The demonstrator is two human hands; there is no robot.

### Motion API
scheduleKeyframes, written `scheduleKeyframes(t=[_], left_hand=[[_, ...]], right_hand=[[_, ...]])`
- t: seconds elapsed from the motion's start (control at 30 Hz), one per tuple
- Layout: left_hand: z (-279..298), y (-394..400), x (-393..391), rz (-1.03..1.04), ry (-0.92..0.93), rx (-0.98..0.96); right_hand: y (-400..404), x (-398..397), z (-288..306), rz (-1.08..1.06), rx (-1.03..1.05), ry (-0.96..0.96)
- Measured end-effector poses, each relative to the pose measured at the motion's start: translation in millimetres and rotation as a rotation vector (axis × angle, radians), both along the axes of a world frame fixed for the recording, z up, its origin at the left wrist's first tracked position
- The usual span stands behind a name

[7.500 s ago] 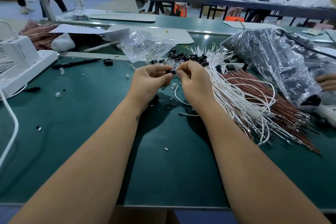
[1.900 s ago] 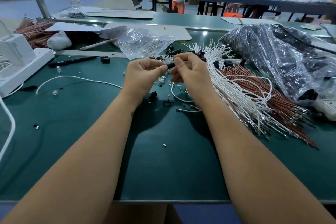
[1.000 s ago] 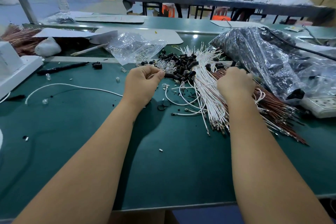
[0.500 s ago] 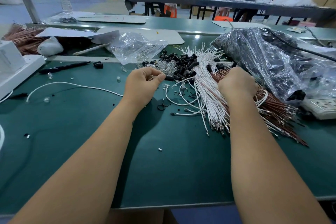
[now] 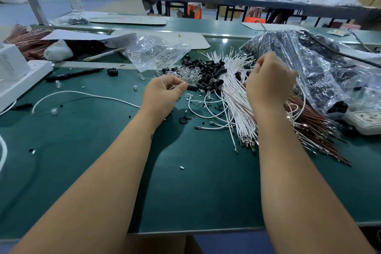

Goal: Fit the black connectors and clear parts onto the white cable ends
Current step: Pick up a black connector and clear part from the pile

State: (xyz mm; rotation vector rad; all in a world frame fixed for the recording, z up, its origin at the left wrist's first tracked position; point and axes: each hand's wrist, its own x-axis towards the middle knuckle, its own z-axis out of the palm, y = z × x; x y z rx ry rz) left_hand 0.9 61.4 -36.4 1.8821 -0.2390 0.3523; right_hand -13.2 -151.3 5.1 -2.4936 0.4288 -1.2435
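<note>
A heap of black connectors (image 5: 208, 72) and clear parts (image 5: 190, 74) lies at the middle of the green table (image 5: 185, 181). To its right spreads a bundle of white cables (image 5: 233, 101). My left hand (image 5: 162, 94) rests at the heap's near edge, thumb and fingers pinching what looks like a small clear part, with a black connector just off the thumb tip. My right hand (image 5: 268, 82) is raised over the bundle, fingers curled, pinching a white cable. One loose white cable (image 5: 82, 94) lies to the left.
Brown wires (image 5: 309, 119) lie beside the white ones. A big plastic bag of black parts (image 5: 309, 64) and a power strip (image 5: 365, 121) sit at right. A small clear bag (image 5: 152, 53), a black pen (image 5: 74, 73) and a white device (image 5: 16, 76) are at back left.
My right hand left my left hand, went to the cable bundle and has now lifted from it. My left hand stayed at the heap. A white cable now lies at left.
</note>
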Motion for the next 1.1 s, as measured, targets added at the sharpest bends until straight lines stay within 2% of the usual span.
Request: scheduleKeyframes(t=[0.07, 0.13, 0.2, 0.27, 0.43, 0.73, 1.1], left_hand=[[0.3, -0.4, 3.7, 0.045, 0.017, -0.011], [0.2, -1.9, 8.1, 0.112, 0.042, 0.011], [-0.1, -5.1, 10.8, 0.178, 0.075, 0.043], [-0.4, -7.3, 12.8, 0.231, 0.086, 0.061], [-0.5, -5.6, 13.9, 0.179, 0.081, 0.001], [3.0, -6.8, 10.1, 0.145, 0.026, -0.168], [8.1, -9.9, 2.2, 0.077, -0.014, -0.173]], right_hand=[[14.3, -1.1, 5.0, 0.186, 0.076, -0.103], [37.7, -3.9, 6.3, 0.465, 0.281, -0.141], [63.2, -8.6, 1.3, 0.691, 0.477, -0.093], [83.0, -10.7, -8.9, 0.804, 0.534, -0.001], [85.1, -5.3, -23.4, 0.750, 0.337, 0.123], [69.8, -1.7, -16.9, 0.542, 0.362, 0.085], [71.2, -3.7, -17.8, 0.545, 0.244, 0.117]])
